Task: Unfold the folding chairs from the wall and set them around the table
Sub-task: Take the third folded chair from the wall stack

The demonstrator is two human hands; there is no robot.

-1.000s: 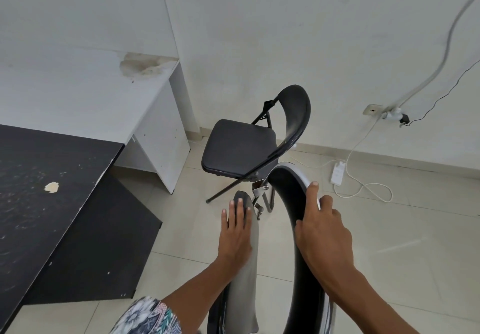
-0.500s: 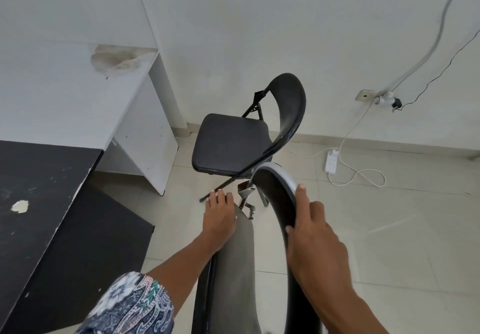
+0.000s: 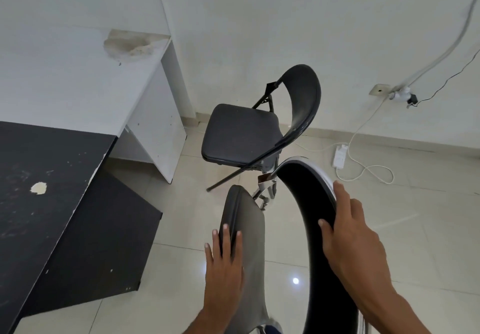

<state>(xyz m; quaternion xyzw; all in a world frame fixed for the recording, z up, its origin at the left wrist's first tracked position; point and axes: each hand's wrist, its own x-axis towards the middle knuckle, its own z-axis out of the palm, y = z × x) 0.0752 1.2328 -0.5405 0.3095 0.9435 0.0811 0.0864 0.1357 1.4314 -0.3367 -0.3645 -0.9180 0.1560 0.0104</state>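
Observation:
Directly below me is a black folding chair, partly opened. My right hand (image 3: pixel 353 240) grips its curved backrest (image 3: pixel 309 219), thumb on the inner face. My left hand (image 3: pixel 224 263) lies flat with fingers spread on the grey underside of its tilted seat (image 3: pixel 246 219). The hinge bracket (image 3: pixel 265 180) shows between seat and backrest. Beyond it a second black folding chair (image 3: pixel 241 131) stands fully unfolded, facing the black table (image 3: pixel 33 178) at the left.
A white desk (image 3: pixel 78 74) with a chipped corner stands against the wall behind the black table. A white power strip (image 3: pixel 340 154) and looped cable (image 3: pixel 368 172) lie on the tiled floor at the right, under a wall socket (image 3: pixel 379 90).
My left hand has slid back down the seat's underside toward me. The seat has swung further away from the backrest. My right hand keeps its grip on the backrest.

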